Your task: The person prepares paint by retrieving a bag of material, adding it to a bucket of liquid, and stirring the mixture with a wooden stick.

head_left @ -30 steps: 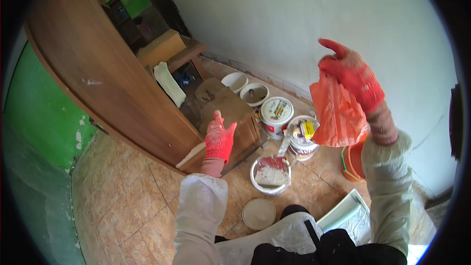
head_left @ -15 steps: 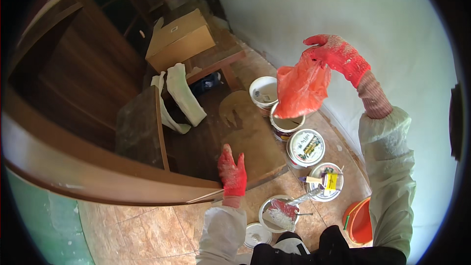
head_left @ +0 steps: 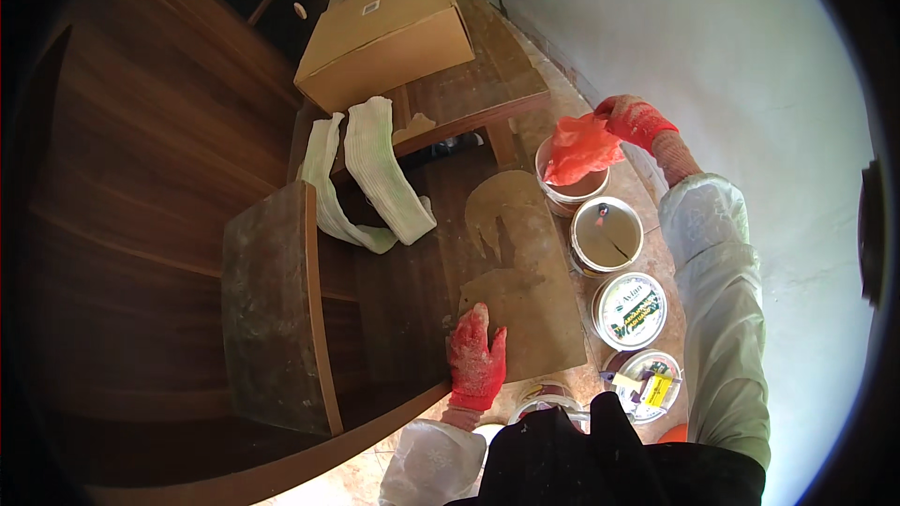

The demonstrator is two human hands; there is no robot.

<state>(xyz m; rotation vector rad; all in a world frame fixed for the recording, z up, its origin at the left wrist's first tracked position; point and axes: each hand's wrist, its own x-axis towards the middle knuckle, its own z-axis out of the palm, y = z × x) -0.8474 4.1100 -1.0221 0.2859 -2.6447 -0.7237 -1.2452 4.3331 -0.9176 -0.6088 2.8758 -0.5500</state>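
My right hand [head_left: 639,122], in a red work glove, pinches a thin red plastic bag [head_left: 581,152]. The bag hangs crumpled over the mouth of the farthest white bucket [head_left: 572,200] and hides part of its inside. My left hand [head_left: 477,362], gloved alike, has its fingers stretched out and holds nothing. It lies at the near edge of a dusty brown board [head_left: 539,319] on the cabinet; whether it presses on the board I cannot tell. Closer than the farthest bucket is an uncovered bucket [head_left: 606,230] with a thin tool inside.
Two lidded tubs stand along the wall: a white one [head_left: 630,311] and one with a yellow-marked brush [head_left: 658,390] on top. A cardboard box [head_left: 389,33] rests on a low wooden table [head_left: 469,103]. Pale ribbed cloths [head_left: 382,169] drape near the brown cabinet [head_left: 169,215].
My right hand has carried the red bag forward and lower, to the farthest bucket. My view has shifted forward, and my left hand now lies farther over the board.
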